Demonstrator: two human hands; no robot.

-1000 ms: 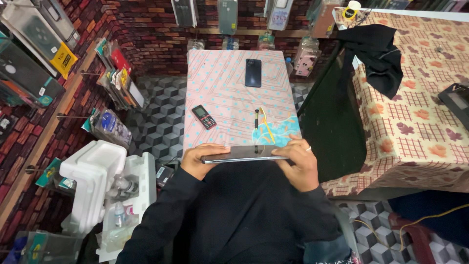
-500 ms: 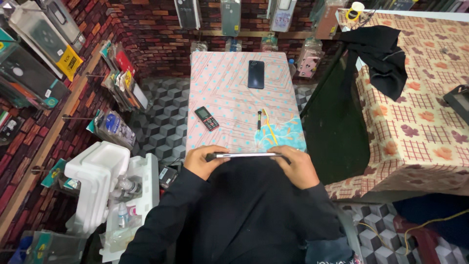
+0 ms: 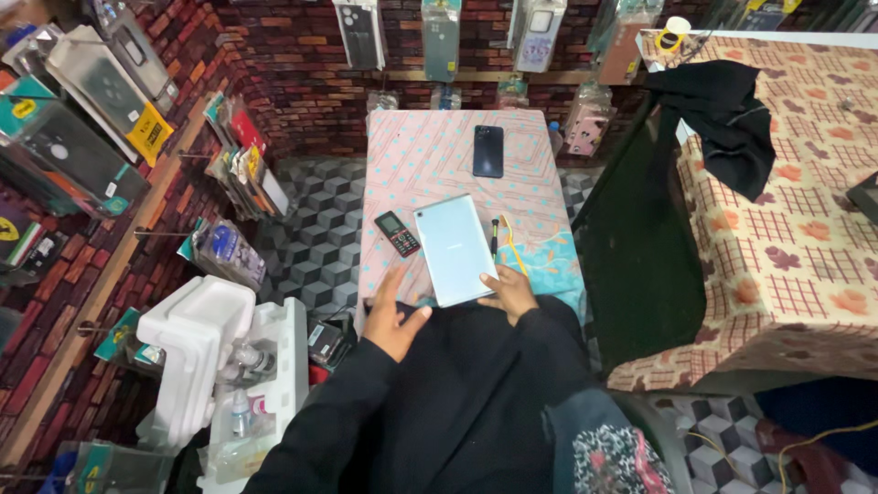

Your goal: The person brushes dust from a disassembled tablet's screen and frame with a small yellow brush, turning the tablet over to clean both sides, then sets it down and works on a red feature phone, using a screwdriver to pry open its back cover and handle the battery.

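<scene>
Head camera, looking down: a pale blue tablet (image 3: 455, 249) lies back-up on the pink patterned tabletop (image 3: 430, 155), near its front edge. The right hand (image 3: 508, 291) grips the tablet's near right corner, fingers curled on it. The left hand (image 3: 395, 314) hovers open beside the tablet's left edge, holding nothing. A small keypad phone (image 3: 397, 233) lies just left; a dark smartphone (image 3: 487, 151) sits farther back.

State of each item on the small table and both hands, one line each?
Tablet: flat, back up, near end under right hand.
Left hand: open, empty, beside tablet.
Keypad phone: face up, screen off.
Dark smartphone: flat, untouched.
Screwdriver: lying loose.
</scene>
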